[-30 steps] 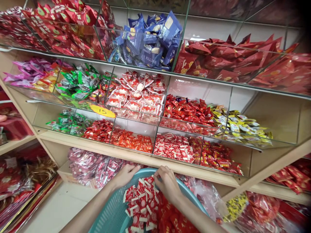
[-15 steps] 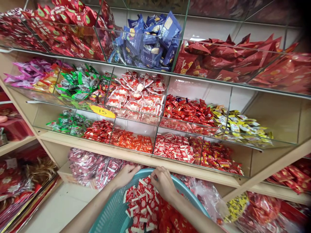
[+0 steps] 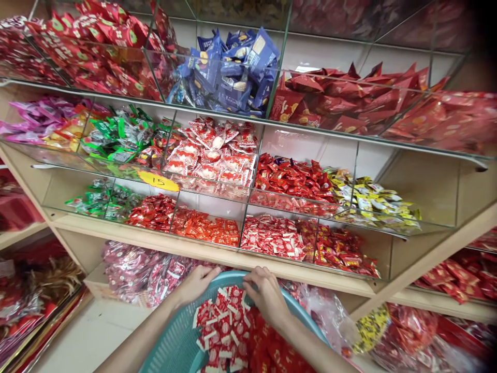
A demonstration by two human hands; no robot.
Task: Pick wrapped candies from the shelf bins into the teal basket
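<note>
Candies [image 3: 223, 324] in red-and-white wrappers lie heaped in one teal basket [image 3: 174, 342], held just below the shelf [image 3: 217, 254]. There are dozens, too many to count. The left hand [image 3: 198, 284] has its fingers clenched over the basket's far rim. The right hand [image 3: 267, 295] rests on the heap with its fingers bent down among the wrappers; I cannot tell whether they pinch any. One bin [image 3: 274, 239] above holds a like-wrapped lot. By my judgement the basket's heap is large, with none lifted clear. Three glass tiers show.
</note>
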